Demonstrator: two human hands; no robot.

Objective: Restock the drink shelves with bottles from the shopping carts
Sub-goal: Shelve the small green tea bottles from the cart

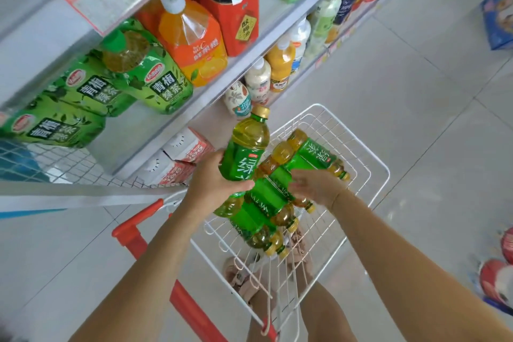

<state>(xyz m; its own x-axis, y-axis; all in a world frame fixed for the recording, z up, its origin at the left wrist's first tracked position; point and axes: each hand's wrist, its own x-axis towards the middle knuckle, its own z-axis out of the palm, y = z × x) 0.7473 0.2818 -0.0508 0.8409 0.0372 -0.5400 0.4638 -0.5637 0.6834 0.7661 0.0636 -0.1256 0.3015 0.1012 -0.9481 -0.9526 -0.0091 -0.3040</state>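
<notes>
The left hand [213, 179] has its fingers and thumb wrapped round 1 green tea bottle [245, 151], held upright above the white wire cart [370, 175]. The bottle has a gold cap, a clear neck showing yellow-green tea, and a bright green label with white characters. The right hand [316, 186] lies palm-down on the matching bottles [263, 200] piled in the cart, its fingers too blurred to tell whether they grip.

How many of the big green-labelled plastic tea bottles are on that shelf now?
3, in a row on the white metal shelf: the right bottle beside the large orange juice bottle, the middle bottle, the left bottle. Others may be hidden behind.
</notes>
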